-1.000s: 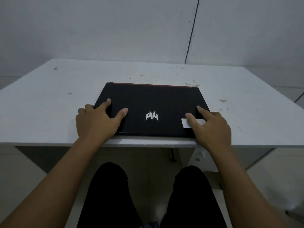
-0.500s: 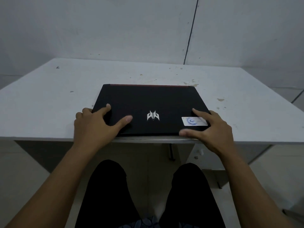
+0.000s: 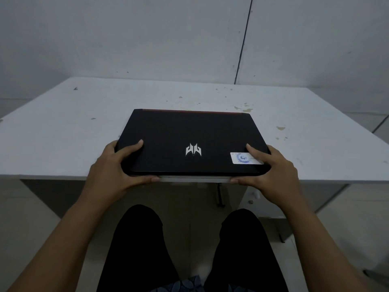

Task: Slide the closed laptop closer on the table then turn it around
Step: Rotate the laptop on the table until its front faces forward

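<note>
Two hands grip the closed black laptop [image 3: 189,140] at its near corners, at the near edge of the white bench [image 3: 63,133]. The left hand [image 3: 111,171] wraps the near left corner, thumb running along the front edge underneath and a forefinger lying on the lid. The right hand [image 3: 271,175] wraps the near right corner the same way, thumb along the front edge, forefinger on the lid. Each hand is curled about the laptop's edge, neither flat nor clenched.

Between the hands, on the lid, sits a silver angular logo [image 3: 193,149] with no readable lettering. Just beside the right forefinger, and partly under it, is a white sticker [image 3: 242,158] bearing a round blue stamp; its small print is too blurred to read. Along the laptop's edge farthest from the hands runs a red strip [image 3: 191,111]. The near edge appears to jut slightly past the bench edge. Brownish stains [image 3: 280,128] mark the bench beyond the right hand.
</note>
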`<state>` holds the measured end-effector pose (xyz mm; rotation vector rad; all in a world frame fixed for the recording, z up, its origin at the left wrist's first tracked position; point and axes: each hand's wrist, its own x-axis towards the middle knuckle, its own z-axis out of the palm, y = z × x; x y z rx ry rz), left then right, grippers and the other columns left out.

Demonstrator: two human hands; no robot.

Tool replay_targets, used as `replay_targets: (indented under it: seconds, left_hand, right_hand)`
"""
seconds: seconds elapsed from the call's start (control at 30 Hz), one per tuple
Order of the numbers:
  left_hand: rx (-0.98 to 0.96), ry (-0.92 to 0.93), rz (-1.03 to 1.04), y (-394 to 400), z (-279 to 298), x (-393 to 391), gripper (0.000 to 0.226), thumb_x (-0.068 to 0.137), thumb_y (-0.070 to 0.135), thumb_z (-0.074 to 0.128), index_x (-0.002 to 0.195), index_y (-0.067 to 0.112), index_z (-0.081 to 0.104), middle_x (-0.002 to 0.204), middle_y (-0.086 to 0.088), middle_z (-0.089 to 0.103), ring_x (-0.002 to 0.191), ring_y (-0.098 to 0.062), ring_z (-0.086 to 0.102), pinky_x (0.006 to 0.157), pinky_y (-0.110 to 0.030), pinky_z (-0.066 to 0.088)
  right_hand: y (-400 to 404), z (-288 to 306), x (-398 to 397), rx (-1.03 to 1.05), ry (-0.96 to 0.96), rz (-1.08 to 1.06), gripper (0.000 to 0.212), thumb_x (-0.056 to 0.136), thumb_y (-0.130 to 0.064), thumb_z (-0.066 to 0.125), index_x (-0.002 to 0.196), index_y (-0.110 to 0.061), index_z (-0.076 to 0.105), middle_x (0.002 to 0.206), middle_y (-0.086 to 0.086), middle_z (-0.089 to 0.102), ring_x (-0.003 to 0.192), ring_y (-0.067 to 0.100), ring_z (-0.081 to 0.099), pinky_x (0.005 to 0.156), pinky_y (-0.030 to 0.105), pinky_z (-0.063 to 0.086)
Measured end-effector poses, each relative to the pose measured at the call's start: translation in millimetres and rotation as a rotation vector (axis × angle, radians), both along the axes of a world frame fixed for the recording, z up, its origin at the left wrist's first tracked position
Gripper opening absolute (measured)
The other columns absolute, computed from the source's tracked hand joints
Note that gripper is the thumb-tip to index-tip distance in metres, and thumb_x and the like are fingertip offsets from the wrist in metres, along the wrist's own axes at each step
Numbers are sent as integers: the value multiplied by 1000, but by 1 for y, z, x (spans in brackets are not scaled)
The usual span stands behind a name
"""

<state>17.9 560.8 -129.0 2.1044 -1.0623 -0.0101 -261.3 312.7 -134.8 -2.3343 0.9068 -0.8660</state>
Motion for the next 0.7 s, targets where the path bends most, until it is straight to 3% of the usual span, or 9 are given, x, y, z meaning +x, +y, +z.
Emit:
replay_targets:
  seconds: [0.23,0.5,0.7]
  left_hand:
    - [-88,-17,19,0,-5,-6,101,46,66,87,141,43,59,146,8,51,129,-13,54,102,-29,43]
    - [-70,-53,0,2,-7,-4,100,48,70,79,141,41,59,148,1,50,131,-20,53,104,-37,45]
    - [-81,-41,30,1,-7,-7,98,48,64,83,140,40,60,148,1,51,129,-20,55,99,-32,44]
  right_hand:
    - [-1,2,-4,-7,23,24,105,49,-77,80,144,-39,57,138,-7,56,121,9,52,80,8,41]
    - [2,3,-5,-18,-1,14,101,48,-77,80,140,-40,61,134,-11,57,115,3,52,85,12,42]
    - [2,2,-5,-25,23,-4,100,49,-76,81,140,-40,61,136,-9,57,120,9,55,80,0,35]
